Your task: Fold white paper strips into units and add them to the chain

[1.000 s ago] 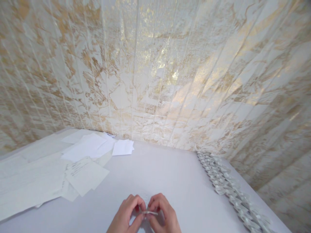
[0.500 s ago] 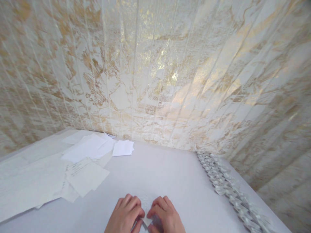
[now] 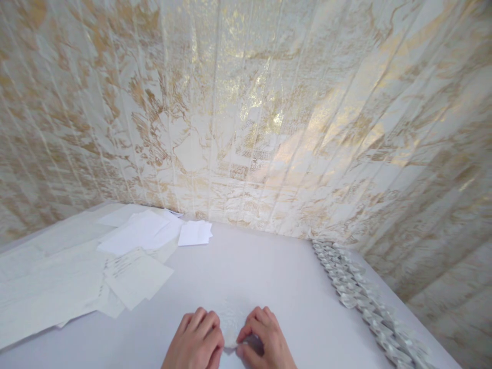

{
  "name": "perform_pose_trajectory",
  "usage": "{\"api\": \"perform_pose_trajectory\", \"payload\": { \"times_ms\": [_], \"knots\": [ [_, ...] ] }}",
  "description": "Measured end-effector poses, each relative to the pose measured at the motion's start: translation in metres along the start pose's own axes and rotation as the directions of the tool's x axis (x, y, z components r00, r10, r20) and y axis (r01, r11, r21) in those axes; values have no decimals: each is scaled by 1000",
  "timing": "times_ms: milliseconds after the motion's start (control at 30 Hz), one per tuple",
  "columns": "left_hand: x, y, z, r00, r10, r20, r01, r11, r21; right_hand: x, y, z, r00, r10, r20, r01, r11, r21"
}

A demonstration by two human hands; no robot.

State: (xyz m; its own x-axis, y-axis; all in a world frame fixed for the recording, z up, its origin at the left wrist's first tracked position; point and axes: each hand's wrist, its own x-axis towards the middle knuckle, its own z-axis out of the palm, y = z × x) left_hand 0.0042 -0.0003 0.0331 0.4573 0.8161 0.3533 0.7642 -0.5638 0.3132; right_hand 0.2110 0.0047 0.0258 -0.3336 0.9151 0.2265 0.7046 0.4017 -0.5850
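Note:
A small folded piece of white paper (image 3: 231, 335) lies on the white table (image 3: 261, 277) at the bottom centre. My left hand (image 3: 196, 341) has its fingers curled and pressed onto the paper's left side. My right hand (image 3: 264, 342) is closed on the paper's right side, with fingertips pinching it against the table. Most of the paper is hidden under both hands.
Loose white paper sheets (image 3: 134, 251) lie scattered over the table's left part, with a small stack (image 3: 195, 233) near the wall. A long row of folded paper pieces (image 3: 365, 297) runs along the right edge. A gold-and-white patterned wall (image 3: 246, 113) stands close behind.
Both hands have lowered from holding the paper just above the table to pressing it flat on the surface, and have slid slightly toward the bottom edge.

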Motion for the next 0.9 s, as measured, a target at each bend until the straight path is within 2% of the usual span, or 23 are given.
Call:
{"api": "perform_pose_trajectory", "payload": {
  "times_ms": [100, 200, 333, 533, 733, 900],
  "knots": [
    [2, -3, -2, 999, -33, 31, 36, 997, -73, 1, -1, 5, 999, -3, -46, 2, 1000, -8],
    [6, 0, -4, 993, -115, 41, 119, 985, -124, 2, -3, 11, 993, 23, -117, -27, 999, -39],
    [11, 10, -5, 977, -214, 12, 214, 972, -101, 3, -7, 17, 986, 57, -160, -69, 995, -70],
    [15, 13, -4, 971, -233, 56, 238, 967, -90, 3, -8, 21, 981, 43, -191, -63, 993, -102],
    [14, 14, -2, 967, -255, 18, 256, 963, -81, 1, -8, 18, 986, 43, -160, -55, 996, -75],
    [16, 13, -4, 951, -299, 75, 305, 948, -92, 2, -13, 14, 991, 69, -118, -74, 996, -40]
  ]
}}
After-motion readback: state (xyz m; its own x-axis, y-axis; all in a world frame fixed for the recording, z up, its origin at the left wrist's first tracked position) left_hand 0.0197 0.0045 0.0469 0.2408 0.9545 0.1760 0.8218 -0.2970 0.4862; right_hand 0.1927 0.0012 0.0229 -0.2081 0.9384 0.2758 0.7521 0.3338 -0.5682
